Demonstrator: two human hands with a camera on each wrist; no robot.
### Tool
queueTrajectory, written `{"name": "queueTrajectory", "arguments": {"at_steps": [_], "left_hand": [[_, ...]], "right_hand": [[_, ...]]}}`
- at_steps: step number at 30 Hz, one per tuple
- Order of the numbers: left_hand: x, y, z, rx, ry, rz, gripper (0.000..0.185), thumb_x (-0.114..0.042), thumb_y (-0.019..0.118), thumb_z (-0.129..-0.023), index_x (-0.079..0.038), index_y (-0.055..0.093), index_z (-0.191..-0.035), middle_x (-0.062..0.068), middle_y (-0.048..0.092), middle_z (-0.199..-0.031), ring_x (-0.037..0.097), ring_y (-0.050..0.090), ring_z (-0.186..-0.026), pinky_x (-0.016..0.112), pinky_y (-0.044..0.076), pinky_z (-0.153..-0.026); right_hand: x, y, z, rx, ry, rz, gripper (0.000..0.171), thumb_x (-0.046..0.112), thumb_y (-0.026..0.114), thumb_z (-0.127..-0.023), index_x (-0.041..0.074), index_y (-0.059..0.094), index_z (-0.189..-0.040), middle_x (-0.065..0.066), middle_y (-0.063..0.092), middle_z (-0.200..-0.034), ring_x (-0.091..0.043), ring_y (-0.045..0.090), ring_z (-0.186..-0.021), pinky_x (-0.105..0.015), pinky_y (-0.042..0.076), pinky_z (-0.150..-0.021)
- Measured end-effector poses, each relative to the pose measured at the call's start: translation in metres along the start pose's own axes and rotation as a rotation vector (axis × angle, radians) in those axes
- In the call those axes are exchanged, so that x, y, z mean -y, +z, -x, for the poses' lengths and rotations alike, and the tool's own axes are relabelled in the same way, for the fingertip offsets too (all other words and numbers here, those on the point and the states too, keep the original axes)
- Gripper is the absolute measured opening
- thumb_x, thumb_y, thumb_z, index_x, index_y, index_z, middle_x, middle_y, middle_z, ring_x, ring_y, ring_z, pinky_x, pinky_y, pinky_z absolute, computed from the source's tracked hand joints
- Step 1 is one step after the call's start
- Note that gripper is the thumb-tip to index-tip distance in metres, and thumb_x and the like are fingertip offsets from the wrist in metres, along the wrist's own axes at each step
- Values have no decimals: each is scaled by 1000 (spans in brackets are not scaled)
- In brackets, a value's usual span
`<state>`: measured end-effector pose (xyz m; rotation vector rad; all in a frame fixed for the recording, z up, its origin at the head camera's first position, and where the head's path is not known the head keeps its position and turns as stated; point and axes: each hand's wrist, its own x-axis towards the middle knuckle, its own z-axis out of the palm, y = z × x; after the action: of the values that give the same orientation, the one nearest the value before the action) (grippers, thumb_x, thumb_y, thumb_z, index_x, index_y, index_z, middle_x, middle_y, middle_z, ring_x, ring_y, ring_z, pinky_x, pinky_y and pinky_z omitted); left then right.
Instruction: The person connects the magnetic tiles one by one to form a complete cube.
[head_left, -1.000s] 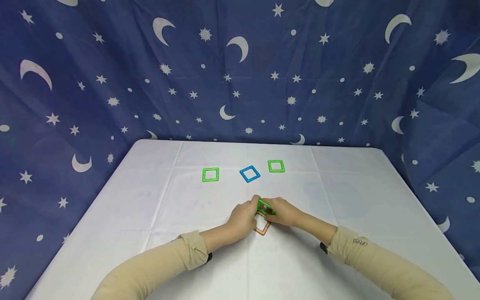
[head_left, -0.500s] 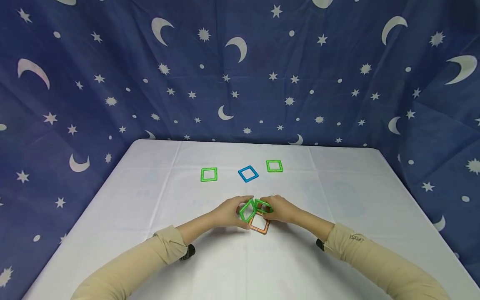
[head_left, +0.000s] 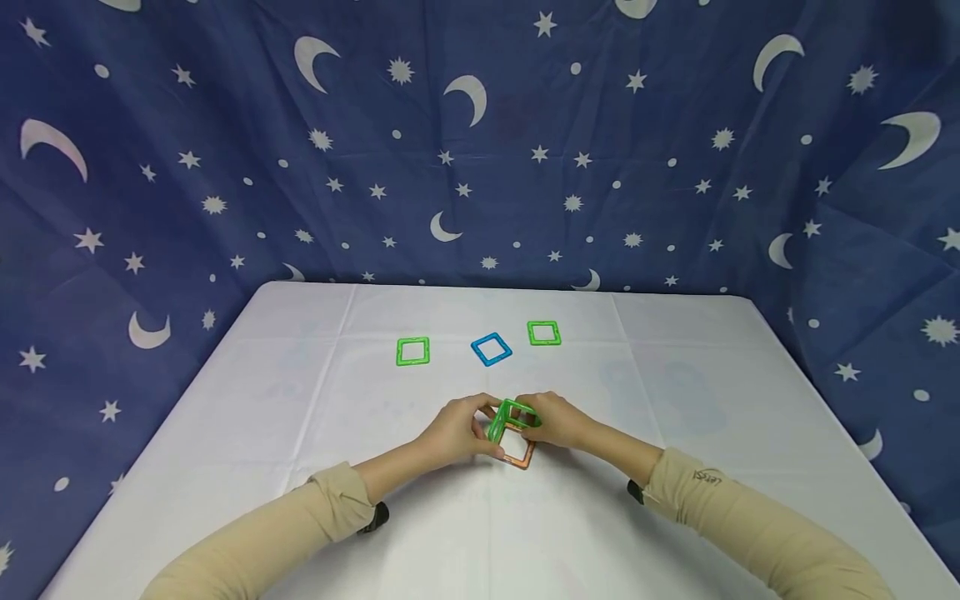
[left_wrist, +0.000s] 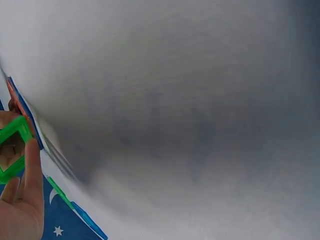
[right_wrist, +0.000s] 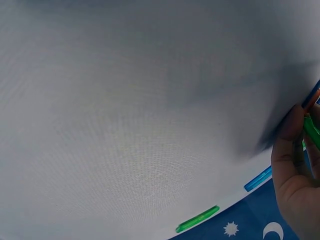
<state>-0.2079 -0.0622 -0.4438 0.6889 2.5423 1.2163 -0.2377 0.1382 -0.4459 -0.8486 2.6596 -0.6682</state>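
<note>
An orange square magnetic tile lies flat on the table; in the left wrist view a blue edge shows along its underside. Two green square magnetic tiles stand on it at an angle to each other. My left hand pinches the left green tile, thumb low and fingers above. On the other side my right hand grips the rear green tile, and its fingers cover part of that tile. Whether the two green tiles touch all along their edges is hard to tell.
Farther back on the white table lie a green tile to the left, a blue tile in the middle and another green tile to the right. A blue star-and-moon cloth hangs behind the table.
My left hand has drawn back to the left, then tilted the left green tile more upright, towards the rear one. My right hand keeps its grip on the rear green tile.
</note>
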Motion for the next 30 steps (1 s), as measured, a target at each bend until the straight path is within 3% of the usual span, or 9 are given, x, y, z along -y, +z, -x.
{"name": "queueTrajectory", "arguments": {"at_steps": [4,9,17,24,30], "left_hand": [[0,2,-1,0,12,5,72,-19,84,-70,-3,48,-130,16,62,-121,21,67,-87,23,56,-71],[3,5,-1,54,26,119,82,-15,81,-73,-3,37,-140,17,53,-132,32,56,-119,32,53,-91],[5,6,5,4,-4,116,78,-14,83,-70,-3,40,-134,17,54,-129,34,57,-117,38,52,-92],[6,5,14,-63,-3,99,74,-13,84,-69,-2,42,-129,16,55,-126,33,59,-113,41,52,-92],[11,6,17,-37,-31,88,79,-20,84,-70,-1,40,-134,16,53,-129,31,56,-115,43,49,-95]], "right_hand": [[1,-1,-1,7,15,7,27,5,73,-80,2,64,-105,0,59,-77,-11,47,-68,-23,41,-61],[3,-1,-2,23,27,21,40,7,72,-81,-4,60,-118,-8,68,-97,-12,54,-78,-28,47,-69],[4,-2,-5,9,-60,-21,19,8,72,-81,3,65,-98,0,62,-77,-8,47,-66,-19,40,-58],[7,0,-8,-5,-66,-17,10,7,73,-81,6,63,-85,2,59,-72,-6,45,-63,-17,40,-57],[8,2,-9,-19,-67,-28,13,6,73,-80,6,60,-77,3,52,-65,-6,42,-60,-15,36,-53]]}}
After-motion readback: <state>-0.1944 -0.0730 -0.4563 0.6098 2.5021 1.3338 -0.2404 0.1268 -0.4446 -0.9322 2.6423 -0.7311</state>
